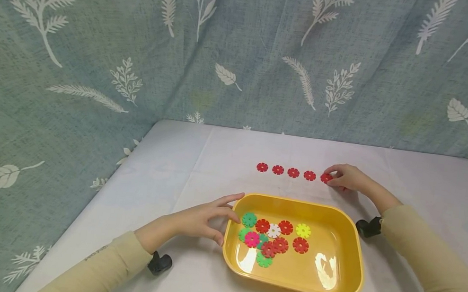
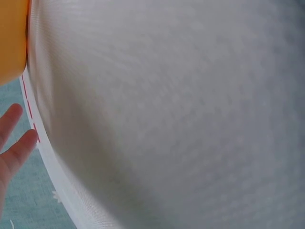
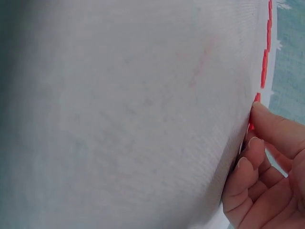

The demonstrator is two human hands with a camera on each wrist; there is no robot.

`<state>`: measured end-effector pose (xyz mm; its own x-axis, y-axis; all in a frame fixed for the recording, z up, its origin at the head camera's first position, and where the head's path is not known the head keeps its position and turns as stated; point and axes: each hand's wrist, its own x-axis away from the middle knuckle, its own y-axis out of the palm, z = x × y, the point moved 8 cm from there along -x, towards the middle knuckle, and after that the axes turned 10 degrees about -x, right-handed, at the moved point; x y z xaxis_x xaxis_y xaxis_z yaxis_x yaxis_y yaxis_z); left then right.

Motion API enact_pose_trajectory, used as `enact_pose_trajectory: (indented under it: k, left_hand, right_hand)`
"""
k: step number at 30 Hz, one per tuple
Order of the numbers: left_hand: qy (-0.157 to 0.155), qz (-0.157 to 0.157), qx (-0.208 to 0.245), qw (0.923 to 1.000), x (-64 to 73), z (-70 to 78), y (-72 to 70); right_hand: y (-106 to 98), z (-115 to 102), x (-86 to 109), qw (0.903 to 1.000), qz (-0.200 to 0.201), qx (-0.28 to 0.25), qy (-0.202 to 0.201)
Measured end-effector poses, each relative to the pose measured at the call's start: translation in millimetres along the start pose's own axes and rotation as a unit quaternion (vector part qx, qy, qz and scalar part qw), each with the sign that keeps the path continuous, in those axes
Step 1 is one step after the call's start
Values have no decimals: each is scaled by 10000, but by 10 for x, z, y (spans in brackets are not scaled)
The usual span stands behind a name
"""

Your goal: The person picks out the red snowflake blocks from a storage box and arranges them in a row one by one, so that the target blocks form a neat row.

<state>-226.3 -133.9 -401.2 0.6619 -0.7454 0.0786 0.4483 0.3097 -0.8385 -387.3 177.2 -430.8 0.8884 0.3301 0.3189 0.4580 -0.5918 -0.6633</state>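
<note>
At the right end of a row of several flat red notched discs [image 1: 293, 172], my right hand [image 1: 348, 178] pinches a red notched disc [image 1: 325, 178] at the tabletop. A second bit of red shows beneath its fingers, mostly hidden. In the right wrist view the thumb [image 3: 271, 124] lies against the red disc's edge, other fingers curled below. My left hand [image 1: 205, 219] is at the left side of a yellow tray [image 1: 287, 287], fingers spread and fingertips right at the rim. Inside the tray lie red, green, white, pink and yellow notched discs [image 1: 300, 245], mostly toward the left.
A white cloth [image 1: 216, 153] covers the table. Behind it and on the left hangs a blue-green leaf-patterned curtain [image 1: 251, 62]. Dark wrist cameras [image 1: 160, 263] stick out below both sleeves. The row of discs runs beyond the tray's far rim.
</note>
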Motion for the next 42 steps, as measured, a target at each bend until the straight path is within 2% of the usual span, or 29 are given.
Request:
enact_pose_trajectory:
  k: [5, 12, 18, 24, 28, 34, 38, 42]
  left_hand:
    - [5, -16, -17, 10000, 0, 0, 5]
    - [-8, -33, -6, 10000, 6, 9, 5]
    - [-30, -32, -3, 10000, 7, 16, 3]
    - [-53, -51, 1, 10000, 9, 4, 9]
    - [-72, -44, -21, 10000, 13, 5, 1]
    - [-66, -47, -23, 10000, 14, 13, -4]
    - [-13, -21, -24, 10000, 5, 11, -7]
    - [-5, -17, -7, 10000, -4, 7, -10]
  right_hand:
    - [-44, 31, 23, 9994, -82, -320, 48]
    - [-220, -2, 132, 9984, 81, -547, 130]
    - [-393, -261, 362, 9970, 233, -726, -166]
    - [-432, -512, 626, 9973, 106, -680, -249]
    - [-401, -708, 822, 9968, -66, -641, -478]
    - [-266, -1009, 1053, 9925, -537, -757, -801]
    - [-110, -1181, 1150, 9888, -835, -729, -996]
    - [118, -1323, 1212, 9804, -1266, -909, -1208]
